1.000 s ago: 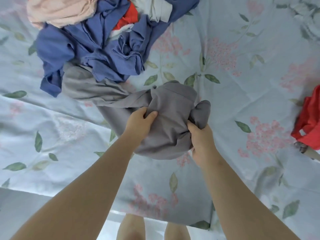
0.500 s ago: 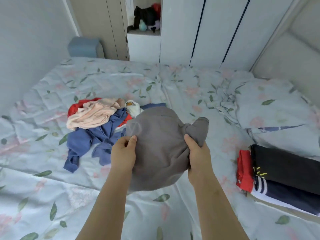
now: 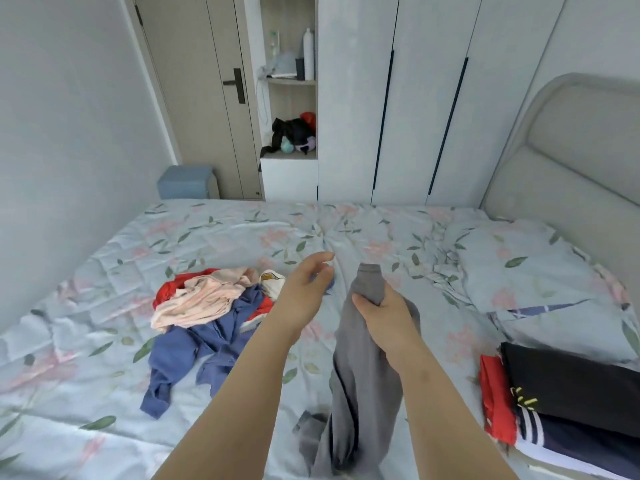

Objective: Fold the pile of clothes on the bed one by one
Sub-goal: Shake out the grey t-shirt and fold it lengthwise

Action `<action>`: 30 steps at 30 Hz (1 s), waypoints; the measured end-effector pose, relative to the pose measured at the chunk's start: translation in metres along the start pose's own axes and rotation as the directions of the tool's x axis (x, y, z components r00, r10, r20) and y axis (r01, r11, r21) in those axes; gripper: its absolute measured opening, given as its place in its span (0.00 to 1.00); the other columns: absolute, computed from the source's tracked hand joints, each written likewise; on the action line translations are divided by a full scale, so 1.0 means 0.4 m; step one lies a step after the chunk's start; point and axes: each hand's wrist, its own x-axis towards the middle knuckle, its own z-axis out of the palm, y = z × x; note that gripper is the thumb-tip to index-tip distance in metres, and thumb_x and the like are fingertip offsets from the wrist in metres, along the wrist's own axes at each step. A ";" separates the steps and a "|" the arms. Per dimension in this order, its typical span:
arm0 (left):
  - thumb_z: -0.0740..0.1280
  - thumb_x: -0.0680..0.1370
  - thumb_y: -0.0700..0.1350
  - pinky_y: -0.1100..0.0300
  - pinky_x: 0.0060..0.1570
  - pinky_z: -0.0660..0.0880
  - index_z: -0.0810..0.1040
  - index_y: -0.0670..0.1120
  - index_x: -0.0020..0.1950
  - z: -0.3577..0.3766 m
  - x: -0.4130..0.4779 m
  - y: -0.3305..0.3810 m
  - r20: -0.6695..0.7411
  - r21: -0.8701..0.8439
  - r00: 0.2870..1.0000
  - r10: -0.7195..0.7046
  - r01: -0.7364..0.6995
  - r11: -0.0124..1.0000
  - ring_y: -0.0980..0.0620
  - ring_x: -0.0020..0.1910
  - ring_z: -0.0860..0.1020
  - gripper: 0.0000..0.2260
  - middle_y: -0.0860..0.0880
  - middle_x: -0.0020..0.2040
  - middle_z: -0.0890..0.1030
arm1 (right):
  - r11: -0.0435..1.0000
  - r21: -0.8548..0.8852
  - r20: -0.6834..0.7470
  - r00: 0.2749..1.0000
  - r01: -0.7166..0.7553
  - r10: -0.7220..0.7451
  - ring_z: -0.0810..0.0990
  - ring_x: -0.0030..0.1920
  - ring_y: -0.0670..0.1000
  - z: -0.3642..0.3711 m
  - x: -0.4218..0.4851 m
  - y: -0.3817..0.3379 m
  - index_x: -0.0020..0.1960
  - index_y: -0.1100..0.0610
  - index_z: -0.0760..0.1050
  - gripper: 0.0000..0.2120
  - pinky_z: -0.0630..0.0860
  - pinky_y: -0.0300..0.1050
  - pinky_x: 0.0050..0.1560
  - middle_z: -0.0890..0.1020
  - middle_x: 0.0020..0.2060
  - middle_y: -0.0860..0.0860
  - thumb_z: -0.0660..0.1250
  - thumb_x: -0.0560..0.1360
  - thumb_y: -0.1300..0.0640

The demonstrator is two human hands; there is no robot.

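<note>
Item: soft grey cloth garment (image 3: 362,393), its upper end bunched in the grip of the right hand (image 3: 386,318), hanging with its long axis vertical over the floral-sheeted bed (image 3: 398,230). Left hand (image 3: 304,289): empty, fingers loosely spread, just left of the garment's top, well placed to take a second edge. Unfolded pile of blue, pink and red clothes (image 3: 207,313) lies left; folded dark stack (image 3: 571,393) right.

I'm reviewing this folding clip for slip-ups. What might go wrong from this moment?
Only the right hand grips the grey garment, by one bunched end, so it hangs twisted and may be laid down creased. The left hand is open and holds nothing; grabbing the wrong edge could tangle it further. Swinging it out might disturb the nearby folded stack.
</note>
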 end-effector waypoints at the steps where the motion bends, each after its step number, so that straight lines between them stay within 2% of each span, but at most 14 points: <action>1: 0.58 0.82 0.43 0.58 0.54 0.70 0.71 0.54 0.62 0.003 0.003 -0.004 0.057 0.023 0.998 0.003 -0.004 1.000 0.52 0.56 0.73 0.10 0.52 0.56 0.74 | 0.999 -0.040 0.032 0.999 0.014 -0.013 0.76 0.50 0.50 0.003 0.000 0.000 0.53 0.49 0.72 0.08 0.70 0.41 0.51 0.77 0.43 0.45 0.61 0.79 0.61; 3: 0.57 0.82 0.42 0.55 0.63 0.67 0.68 0.56 0.66 -0.001 0.008 -0.017 0.134 0.050 0.991 -0.023 0.016 0.999 0.52 0.68 0.67 0.14 0.52 0.69 0.68 | 0.993 -0.113 0.088 0.996 0.028 -0.019 0.75 0.52 0.48 0.004 0.001 -0.005 0.52 0.47 0.70 0.11 0.71 0.41 0.55 0.77 0.46 0.44 0.59 0.80 0.63; 4: 0.56 0.82 0.39 0.54 0.65 0.66 0.68 0.56 0.68 -0.007 0.008 -0.024 0.145 0.046 0.989 -0.038 0.032 0.998 0.52 0.71 0.64 0.17 0.52 0.72 0.65 | 0.988 -0.149 0.112 0.994 0.032 -0.015 0.74 0.52 0.48 0.005 0.003 -0.009 0.53 0.46 0.70 0.12 0.71 0.42 0.57 0.77 0.48 0.45 0.59 0.80 0.64; 6: 0.55 0.82 0.35 0.57 0.61 0.67 0.67 0.52 0.70 -0.023 0.006 -0.036 0.135 0.027 0.989 -0.067 0.064 0.998 0.49 0.72 0.64 0.20 0.50 0.73 0.63 | 0.974 -0.225 0.146 0.989 0.029 0.004 0.74 0.52 0.49 0.006 0.010 -0.014 0.57 0.48 0.71 0.13 0.71 0.45 0.59 0.77 0.50 0.48 0.58 0.80 0.64; 7: 0.54 0.81 0.33 0.61 0.56 0.69 0.67 0.49 0.71 -0.029 0.005 -0.043 0.124 0.008 0.989 -0.074 0.074 0.997 0.49 0.69 0.67 0.20 0.48 0.71 0.65 | 0.968 -0.250 0.153 0.988 0.027 0.012 0.74 0.52 0.49 0.008 0.012 -0.015 0.60 0.50 0.72 0.14 0.71 0.45 0.58 0.77 0.51 0.49 0.58 0.80 0.64; 9: 0.55 0.81 0.32 0.69 0.42 0.71 0.69 0.45 0.70 -0.040 0.003 -0.058 0.097 -0.030 0.991 -0.093 0.096 0.995 0.55 0.53 0.74 0.19 0.47 0.62 0.70 | 0.961 -0.273 0.167 0.986 0.032 0.014 0.75 0.51 0.51 0.012 0.014 -0.017 0.63 0.53 0.73 0.14 0.71 0.42 0.54 0.78 0.50 0.50 0.59 0.79 0.65; 11: 0.56 0.81 0.34 0.69 0.38 0.70 0.72 0.45 0.67 -0.052 0.007 -0.072 0.056 -0.042 0.992 -0.116 0.118 0.992 0.57 0.44 0.73 0.17 0.47 0.56 0.73 | 0.950 -0.306 0.177 0.984 0.062 -0.008 0.77 0.50 0.55 0.019 0.018 -0.015 0.58 0.56 0.75 0.11 0.69 0.40 0.48 0.79 0.50 0.54 0.59 0.79 0.65; 15: 0.56 0.82 0.37 0.62 0.42 0.70 0.74 0.50 0.57 -0.081 0.006 -0.088 0.031 -0.014 0.993 -0.114 0.114 0.993 0.56 0.42 0.76 0.12 0.49 0.48 0.77 | 0.923 -0.368 0.176 0.983 0.111 -0.049 0.77 0.47 0.51 0.045 0.040 -0.001 0.50 0.55 0.77 0.07 0.72 0.44 0.48 0.80 0.45 0.51 0.63 0.76 0.64; 17: 0.57 0.82 0.38 0.62 0.43 0.71 0.76 0.48 0.56 -0.093 0.001 -0.100 0.018 -0.002 0.992 -0.128 0.128 0.992 0.56 0.41 0.77 0.10 0.48 0.47 0.78 | 0.933 -0.353 0.113 0.993 0.073 -0.035 0.74 0.39 0.49 0.060 0.049 0.004 0.42 0.54 0.75 0.05 0.69 0.43 0.40 0.77 0.36 0.48 0.65 0.75 0.62; 19: 0.58 0.81 0.38 0.62 0.41 0.71 0.77 0.47 0.50 -0.104 -0.004 -0.115 -0.008 -0.023 0.987 -0.159 0.158 0.987 0.54 0.38 0.77 0.09 0.48 0.43 0.78 | 0.921 -0.384 0.025 0.998 0.059 -0.053 0.69 0.34 0.49 0.070 0.059 0.005 0.36 0.57 0.71 0.09 0.64 0.42 0.35 0.72 0.31 0.49 0.66 0.74 0.60; 21: 0.59 0.81 0.39 0.62 0.38 0.70 0.76 0.49 0.46 -0.117 -0.004 -0.129 -0.036 -0.050 0.982 -0.187 0.185 0.982 0.53 0.36 0.76 0.09 0.48 0.40 0.77 | 0.843 -0.535 -0.034 0.996 0.050 -0.080 0.71 0.37 0.51 0.072 0.066 -0.003 0.37 0.59 0.72 0.11 0.64 0.45 0.39 0.73 0.32 0.50 0.66 0.75 0.55; 23: 0.59 0.81 0.39 0.61 0.38 0.70 0.75 0.49 0.45 -0.130 0.000 -0.135 -0.056 -0.051 0.979 -0.195 0.192 0.980 0.53 0.36 0.76 0.09 0.49 0.38 0.77 | 0.726 -0.687 -0.072 0.991 0.032 -0.112 0.73 0.39 0.51 0.070 0.068 -0.017 0.37 0.56 0.72 0.12 0.61 0.45 0.43 0.75 0.33 0.48 0.64 0.76 0.50; 27: 0.61 0.80 0.39 0.60 0.38 0.70 0.75 0.49 0.44 -0.142 0.017 -0.131 -0.074 -0.047 0.980 -0.185 0.182 0.982 0.55 0.35 0.76 0.08 0.49 0.39 0.77 | 0.653 -0.756 -0.107 0.976 0.042 -0.188 0.73 0.38 0.53 0.063 0.077 -0.036 0.32 0.53 0.64 0.16 0.59 0.46 0.43 0.72 0.29 0.48 0.62 0.76 0.51; 30: 0.61 0.80 0.40 0.61 0.38 0.71 0.76 0.49 0.45 -0.145 0.033 -0.115 -0.065 -0.039 0.984 -0.166 0.164 0.986 0.55 0.36 0.77 0.08 0.49 0.40 0.78 | 0.594 -0.797 -0.103 0.945 0.109 -0.311 0.74 0.38 0.54 0.051 0.093 -0.067 0.31 0.54 0.63 0.17 0.57 0.46 0.45 0.72 0.29 0.49 0.62 0.76 0.51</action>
